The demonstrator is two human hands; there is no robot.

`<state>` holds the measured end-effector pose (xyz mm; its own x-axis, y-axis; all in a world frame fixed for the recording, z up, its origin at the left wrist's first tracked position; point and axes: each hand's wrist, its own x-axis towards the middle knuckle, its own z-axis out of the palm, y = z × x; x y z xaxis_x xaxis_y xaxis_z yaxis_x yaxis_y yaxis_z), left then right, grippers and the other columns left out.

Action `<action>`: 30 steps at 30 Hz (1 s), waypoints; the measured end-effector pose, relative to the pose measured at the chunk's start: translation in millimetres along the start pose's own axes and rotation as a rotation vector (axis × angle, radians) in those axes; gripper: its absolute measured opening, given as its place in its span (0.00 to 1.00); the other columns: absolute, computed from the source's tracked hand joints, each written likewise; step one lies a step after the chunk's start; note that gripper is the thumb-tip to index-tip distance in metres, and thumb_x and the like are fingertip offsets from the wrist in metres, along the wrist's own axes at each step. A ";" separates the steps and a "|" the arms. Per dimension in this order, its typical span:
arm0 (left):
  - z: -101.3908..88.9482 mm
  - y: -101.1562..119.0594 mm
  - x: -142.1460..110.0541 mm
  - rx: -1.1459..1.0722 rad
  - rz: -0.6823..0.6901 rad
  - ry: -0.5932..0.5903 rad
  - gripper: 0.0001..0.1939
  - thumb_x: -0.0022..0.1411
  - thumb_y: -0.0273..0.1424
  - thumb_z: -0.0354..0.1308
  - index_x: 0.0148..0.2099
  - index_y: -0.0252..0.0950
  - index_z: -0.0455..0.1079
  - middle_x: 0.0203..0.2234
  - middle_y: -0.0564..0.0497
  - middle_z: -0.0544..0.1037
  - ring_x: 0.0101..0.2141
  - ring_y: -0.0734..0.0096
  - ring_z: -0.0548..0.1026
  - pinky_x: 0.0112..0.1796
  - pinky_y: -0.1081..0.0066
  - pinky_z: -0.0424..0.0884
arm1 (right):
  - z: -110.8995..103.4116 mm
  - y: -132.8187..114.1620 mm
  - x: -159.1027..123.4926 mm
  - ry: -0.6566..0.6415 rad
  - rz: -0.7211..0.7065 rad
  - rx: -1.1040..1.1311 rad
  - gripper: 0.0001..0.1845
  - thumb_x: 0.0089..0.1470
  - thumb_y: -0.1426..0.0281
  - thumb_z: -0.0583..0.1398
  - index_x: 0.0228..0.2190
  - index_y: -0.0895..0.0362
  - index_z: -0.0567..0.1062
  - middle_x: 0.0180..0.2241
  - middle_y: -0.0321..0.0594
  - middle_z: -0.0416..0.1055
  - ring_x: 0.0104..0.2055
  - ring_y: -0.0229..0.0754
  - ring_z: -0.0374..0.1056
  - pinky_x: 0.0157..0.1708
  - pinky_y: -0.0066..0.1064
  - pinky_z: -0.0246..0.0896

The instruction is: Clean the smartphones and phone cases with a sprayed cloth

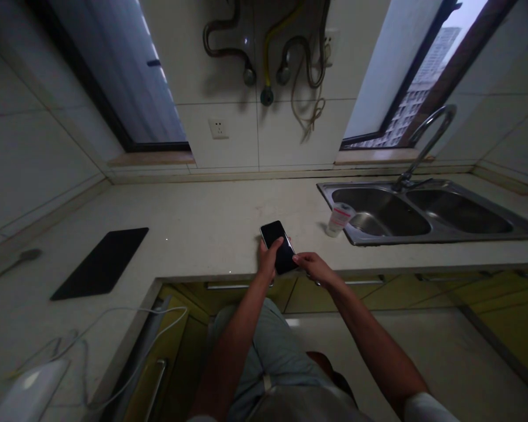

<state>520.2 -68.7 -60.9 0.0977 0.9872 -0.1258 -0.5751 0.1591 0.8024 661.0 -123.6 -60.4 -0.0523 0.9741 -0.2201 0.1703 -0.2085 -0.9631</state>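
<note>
A smartphone (271, 232) with a dark screen is held just above the counter's front edge. My left hand (269, 258) grips it from the left side, the thumb lying across the screen and fingertips showing past the far edge. At the phone's lower right corner is my right hand (313, 265), its thumb and forefinger pinched together at the edge. Whether something small sits in that pinch is too small to make out. To the right a clear plastic cup (339, 219) with red print stands beside the sink.
A double steel sink (352, 239) with a curved tap (432, 135) is at the right. On the left counter lie a black flat board (103, 264), a white cable (176, 310) and a white box-like device (33, 390). Pipes (268, 58) hang on the wall ahead, above a socket (219, 128).
</note>
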 end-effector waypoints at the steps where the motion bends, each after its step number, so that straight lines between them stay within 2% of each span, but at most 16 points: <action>1: -0.6 -0.6 0.4 0.014 0.005 0.006 0.26 0.46 0.36 0.71 0.46 0.38 0.66 0.35 0.45 0.83 0.34 0.59 0.81 0.38 0.61 0.75 | 1.6 -0.2 -0.7 0.015 0.005 -0.006 0.29 0.43 0.41 0.62 0.21 0.55 0.66 0.16 0.25 0.48 0.16 0.29 0.41 0.14 0.24 0.34; 6: -3.2 -3.3 1.7 0.061 0.043 0.002 0.28 0.42 0.33 0.73 0.46 0.38 0.67 0.36 0.45 0.83 0.34 0.59 0.81 0.37 0.63 0.74 | 10.2 2.1 -0.2 0.109 -0.014 -0.009 0.28 0.45 0.43 0.62 0.22 0.56 0.68 0.17 0.28 0.51 0.17 0.30 0.44 0.15 0.24 0.36; 9: -3.9 -4.5 1.8 0.095 0.057 0.043 0.28 0.42 0.34 0.72 0.46 0.37 0.67 0.35 0.46 0.82 0.32 0.62 0.80 0.36 0.64 0.74 | 12.2 4.1 0.6 0.151 -0.041 -0.039 0.28 0.45 0.43 0.61 0.21 0.55 0.66 0.17 0.29 0.53 0.18 0.31 0.46 0.15 0.24 0.37; 11: -4.1 -4.9 1.6 0.108 0.055 0.050 0.28 0.43 0.34 0.71 0.47 0.36 0.67 0.34 0.47 0.82 0.31 0.63 0.80 0.36 0.65 0.74 | 9.0 2.8 -0.6 0.110 -0.028 -0.069 0.28 0.45 0.42 0.60 0.21 0.55 0.65 0.17 0.28 0.51 0.17 0.31 0.45 0.15 0.24 0.37; 14: -4.5 -4.6 1.3 0.101 0.025 -0.012 0.29 0.43 0.35 0.71 0.47 0.36 0.68 0.34 0.47 0.82 0.33 0.62 0.80 0.38 0.63 0.75 | -1.9 -5.6 -2.7 -0.021 -0.003 -0.111 0.28 0.45 0.42 0.61 0.22 0.55 0.66 0.16 0.27 0.51 0.17 0.30 0.46 0.16 0.24 0.39; 17: -5.6 -4.3 2.3 0.103 -0.010 -0.027 0.29 0.42 0.35 0.71 0.46 0.36 0.68 0.33 0.48 0.81 0.32 0.62 0.80 0.38 0.62 0.75 | -12.0 -19.2 2.4 -0.014 -0.053 -0.104 0.29 0.44 0.42 0.63 0.25 0.57 0.71 0.17 0.29 0.57 0.18 0.31 0.49 0.17 0.24 0.41; 20: -7.3 -4.0 3.8 0.141 -0.014 0.034 0.29 0.40 0.34 0.72 0.45 0.36 0.68 0.33 0.50 0.80 0.31 0.65 0.79 0.36 0.65 0.75 | -14.7 -32.0 19.9 0.157 -0.124 -0.059 0.30 0.45 0.42 0.62 0.29 0.58 0.74 0.20 0.32 0.64 0.18 0.31 0.50 0.17 0.25 0.42; 22: -8.0 -3.7 4.1 0.174 -0.027 0.033 0.30 0.40 0.34 0.72 0.46 0.36 0.67 0.34 0.50 0.80 0.31 0.66 0.78 0.36 0.65 0.75 | -13.8 -38.2 36.7 0.229 -0.159 -0.015 0.30 0.45 0.42 0.62 0.30 0.57 0.74 0.22 0.34 0.67 0.18 0.31 0.51 0.16 0.25 0.41; 23: -8.2 -3.6 4.0 0.194 -0.032 0.017 0.30 0.39 0.34 0.72 0.46 0.37 0.67 0.34 0.50 0.80 0.32 0.65 0.78 0.37 0.65 0.75 | -13.3 -40.6 45.7 0.228 -0.156 0.012 0.30 0.45 0.41 0.61 0.30 0.57 0.73 0.21 0.33 0.66 0.18 0.31 0.50 0.16 0.24 0.40; 27: -7.2 -3.0 3.2 0.258 -0.025 -0.034 0.32 0.39 0.35 0.73 0.47 0.37 0.67 0.35 0.49 0.80 0.35 0.65 0.79 0.41 0.64 0.74 | -13.1 -45.9 76.6 0.089 -0.072 0.058 0.30 0.43 0.40 0.62 0.22 0.56 0.68 0.15 0.30 0.59 0.16 0.31 0.49 0.15 0.24 0.39; 30: -6.3 -2.8 3.8 0.254 -0.028 -0.032 0.33 0.40 0.38 0.74 0.48 0.37 0.66 0.36 0.49 0.80 0.35 0.63 0.79 0.40 0.63 0.75 | -13.7 -45.7 89.9 0.096 -0.100 0.004 0.30 0.41 0.42 0.65 0.17 0.55 0.65 0.12 0.28 0.55 0.14 0.30 0.47 0.14 0.25 0.39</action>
<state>517.0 -65.4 -67.2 0.1385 0.9812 -0.1345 -0.3498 0.1755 0.9202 662.1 -25.4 -34.1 0.0259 0.9939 -0.1075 0.1645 -0.1103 -0.9802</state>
